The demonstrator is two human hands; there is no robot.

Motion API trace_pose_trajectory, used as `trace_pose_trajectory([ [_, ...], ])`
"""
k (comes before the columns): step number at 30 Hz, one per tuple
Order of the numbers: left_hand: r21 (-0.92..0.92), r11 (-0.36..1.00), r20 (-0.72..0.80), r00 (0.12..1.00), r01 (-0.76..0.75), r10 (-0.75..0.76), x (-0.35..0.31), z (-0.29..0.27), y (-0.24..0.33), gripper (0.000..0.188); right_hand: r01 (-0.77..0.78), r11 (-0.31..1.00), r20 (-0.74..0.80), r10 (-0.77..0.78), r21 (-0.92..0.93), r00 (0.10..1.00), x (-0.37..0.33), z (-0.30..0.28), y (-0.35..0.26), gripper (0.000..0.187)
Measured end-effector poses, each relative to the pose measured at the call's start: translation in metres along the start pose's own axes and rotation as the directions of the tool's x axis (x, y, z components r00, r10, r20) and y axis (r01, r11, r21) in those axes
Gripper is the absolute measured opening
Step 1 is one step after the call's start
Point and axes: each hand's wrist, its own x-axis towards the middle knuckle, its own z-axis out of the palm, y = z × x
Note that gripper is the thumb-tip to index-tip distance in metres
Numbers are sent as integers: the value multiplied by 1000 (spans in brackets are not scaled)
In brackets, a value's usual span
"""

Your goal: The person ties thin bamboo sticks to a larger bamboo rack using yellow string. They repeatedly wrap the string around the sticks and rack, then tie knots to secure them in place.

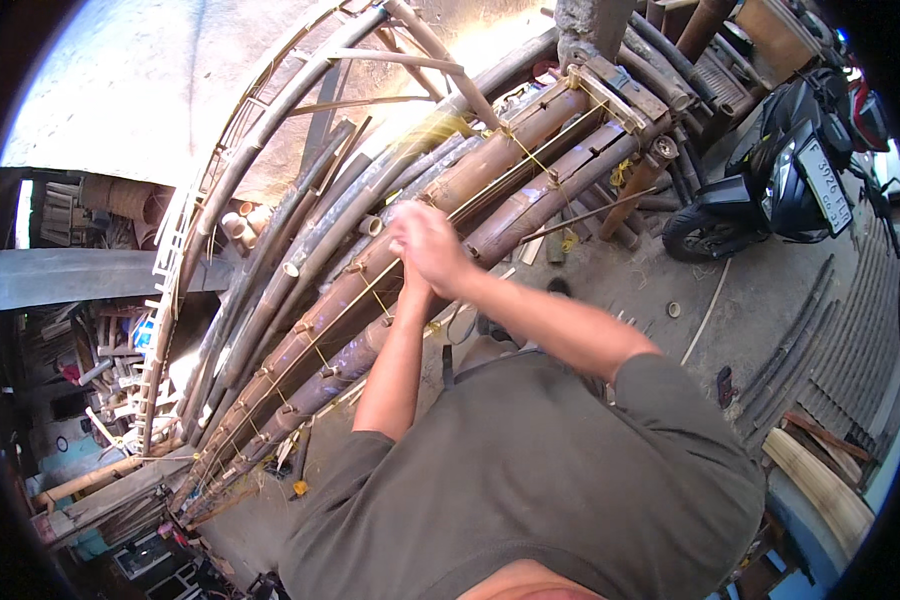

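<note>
My right hand (pixel 432 248) is clasped over or against my left hand (pixel 414 282), above two long brown bamboo poles. Its fingers are smeared by motion. Most of my left hand is hidden behind it, so I cannot tell whether anything lies between them. The far bamboo pole (pixel 515 138) and the near bamboo pole (pixel 555 188) run side by side from lower left to upper right. Thin yellow cord (pixel 527 152) is tied across them at intervals. A wooden block (pixel 625 98) sits across their upper right end, beside a grey post (pixel 590 30).
Several dark bent poles (pixel 270 240) lie beyond the pair, under a curved bamboo frame (pixel 232 150). A black motorcycle (pixel 760 190) stands at the right. Long bamboo strips (pixel 860 340) lie on the floor near it. Wood pieces (pixel 100 340) are heaped at the left.
</note>
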Motion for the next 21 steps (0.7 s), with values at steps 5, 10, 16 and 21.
trace_pose_trajectory([
  [5, 29, 986, 78, 983, 164, -166, 12, -37, 66, 30, 189, -164, 164, 154, -968, 974, 107, -66, 10, 55],
  [10, -62, 992, -96, 989, 106, -111, -8, -23, 31, 28, -93, 881, 522, 356, -463, 775, 84, -60, -30, 40],
  [16, -322, 930, -40, 979, 178, -201, 16, -26, 71, 26, 308, 536, 535, 340, -786, 773, -69, -122, 35, 39],
  [21, -681, 723, -76, 971, 116, -228, 121, -66, 69, 27, 204, 509, 401, 315, -836, 860, -78, -110, 31, 36],
])
